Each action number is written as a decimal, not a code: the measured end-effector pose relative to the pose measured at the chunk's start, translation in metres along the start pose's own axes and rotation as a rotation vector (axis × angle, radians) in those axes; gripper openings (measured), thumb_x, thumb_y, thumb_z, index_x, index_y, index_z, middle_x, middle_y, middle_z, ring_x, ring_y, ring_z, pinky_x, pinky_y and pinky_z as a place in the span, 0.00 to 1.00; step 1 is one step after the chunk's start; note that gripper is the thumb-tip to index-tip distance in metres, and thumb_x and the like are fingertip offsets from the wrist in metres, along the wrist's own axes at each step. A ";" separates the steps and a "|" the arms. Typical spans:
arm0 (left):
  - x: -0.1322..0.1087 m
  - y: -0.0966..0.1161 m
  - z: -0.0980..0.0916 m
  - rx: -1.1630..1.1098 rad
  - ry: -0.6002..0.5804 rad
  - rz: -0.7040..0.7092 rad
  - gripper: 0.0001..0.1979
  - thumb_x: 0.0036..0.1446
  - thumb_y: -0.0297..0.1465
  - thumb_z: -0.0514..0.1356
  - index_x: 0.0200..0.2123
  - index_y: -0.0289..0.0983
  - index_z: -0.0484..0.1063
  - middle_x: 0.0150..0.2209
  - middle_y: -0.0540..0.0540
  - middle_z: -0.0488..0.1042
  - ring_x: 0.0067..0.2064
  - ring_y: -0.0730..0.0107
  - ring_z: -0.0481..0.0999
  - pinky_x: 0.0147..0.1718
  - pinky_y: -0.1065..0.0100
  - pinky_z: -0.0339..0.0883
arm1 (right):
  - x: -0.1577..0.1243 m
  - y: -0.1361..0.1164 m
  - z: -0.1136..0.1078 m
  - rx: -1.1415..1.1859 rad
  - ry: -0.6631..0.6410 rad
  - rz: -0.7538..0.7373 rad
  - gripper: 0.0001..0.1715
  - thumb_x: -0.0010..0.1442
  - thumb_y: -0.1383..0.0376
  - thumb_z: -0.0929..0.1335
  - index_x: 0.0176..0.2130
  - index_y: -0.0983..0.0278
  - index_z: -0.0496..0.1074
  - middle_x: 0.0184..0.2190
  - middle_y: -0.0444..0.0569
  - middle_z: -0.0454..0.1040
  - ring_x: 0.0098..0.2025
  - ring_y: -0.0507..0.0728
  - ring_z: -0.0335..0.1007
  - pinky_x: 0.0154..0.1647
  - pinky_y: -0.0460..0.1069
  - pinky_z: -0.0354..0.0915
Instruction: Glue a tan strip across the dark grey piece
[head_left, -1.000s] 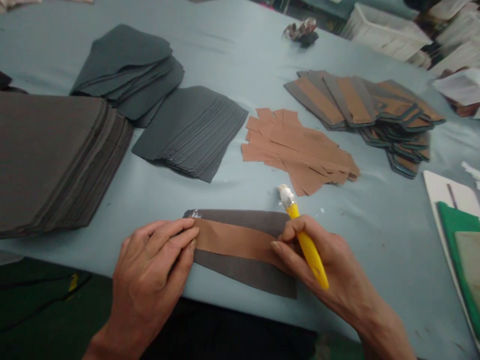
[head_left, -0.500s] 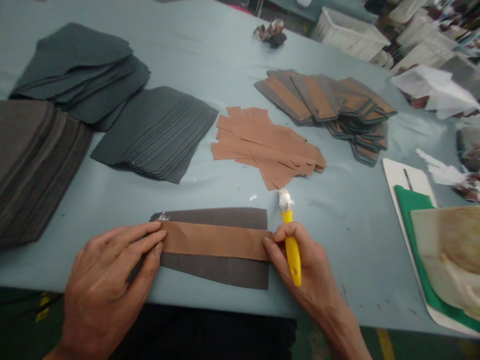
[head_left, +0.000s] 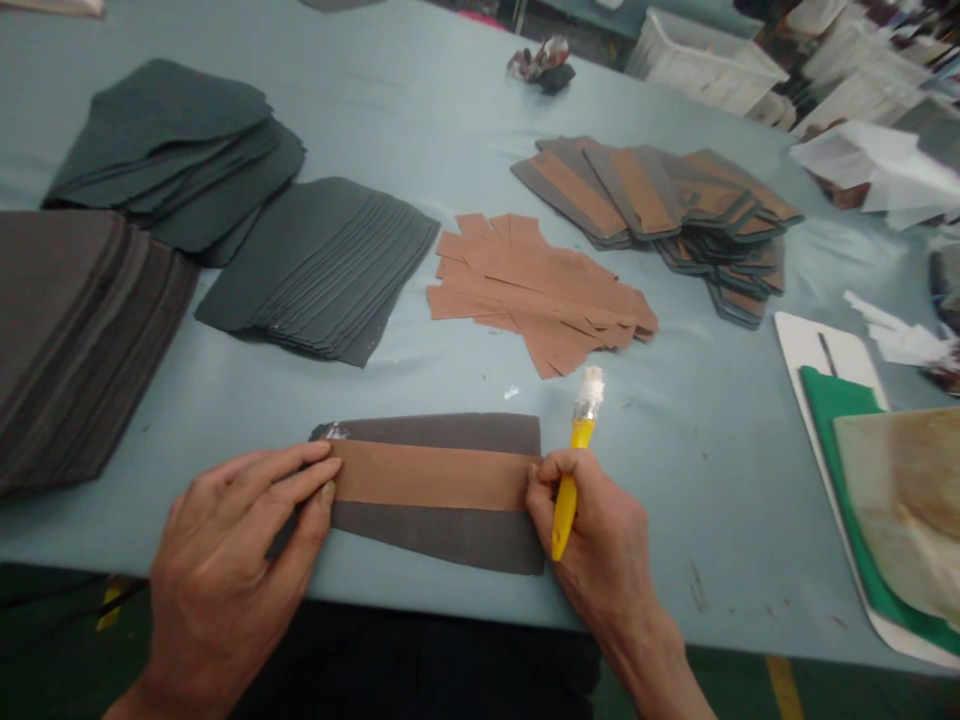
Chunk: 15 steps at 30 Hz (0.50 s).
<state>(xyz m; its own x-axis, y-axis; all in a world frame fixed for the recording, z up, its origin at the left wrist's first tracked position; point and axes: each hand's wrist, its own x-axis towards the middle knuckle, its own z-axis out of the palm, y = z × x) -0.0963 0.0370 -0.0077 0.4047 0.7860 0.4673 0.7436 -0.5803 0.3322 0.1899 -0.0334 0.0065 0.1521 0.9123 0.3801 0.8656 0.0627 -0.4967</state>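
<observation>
A dark grey fabric panel (head_left: 435,535) lies flat near the table's front edge, with a tan strip (head_left: 435,475) running across its middle. My left hand (head_left: 225,570) presses on the strip's left end, its fingers and thumb gripping the strip against the panel. A yellow-handled brush (head_left: 568,495) with a white-crusted tip sits in my right hand (head_left: 604,540), which also pins the strip's right end with its fingertips. Under the hands, the panel's edges are hidden.
The pale blue-grey table (head_left: 712,480) carries several stacks of dark panels (head_left: 319,270), loose tan strips (head_left: 540,290) and a pile of panels with strips (head_left: 645,195). A green-and-white board (head_left: 840,420) lies at right. White crates (head_left: 701,70) stand beyond the far edge.
The brush has swung in my right hand, its tip now tilting up and to the right. The view has shifted left of its position a second ago. Both hands stay on the strip.
</observation>
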 end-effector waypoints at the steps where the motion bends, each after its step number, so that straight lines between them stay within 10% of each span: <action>1: 0.000 0.000 0.000 0.001 0.002 0.004 0.10 0.71 0.30 0.60 0.52 0.42 0.77 0.52 0.40 0.83 0.50 0.44 0.80 0.53 0.43 0.70 | 0.000 0.000 0.000 -0.016 0.001 -0.003 0.10 0.66 0.72 0.65 0.36 0.58 0.63 0.26 0.37 0.71 0.24 0.49 0.69 0.27 0.42 0.61; 15: 0.001 0.002 0.002 0.013 0.063 0.050 0.09 0.70 0.26 0.61 0.51 0.39 0.76 0.51 0.39 0.83 0.48 0.45 0.79 0.45 0.48 0.70 | 0.001 -0.001 -0.014 -0.228 0.092 -0.021 0.08 0.69 0.67 0.67 0.36 0.58 0.64 0.22 0.34 0.68 0.17 0.48 0.63 0.20 0.43 0.56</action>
<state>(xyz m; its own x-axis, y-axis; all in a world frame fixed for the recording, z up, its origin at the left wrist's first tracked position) -0.0938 0.0370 -0.0081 0.4072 0.7410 0.5340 0.7304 -0.6152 0.2967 0.1957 -0.0380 0.0185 0.1667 0.8704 0.4632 0.9528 -0.0213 -0.3029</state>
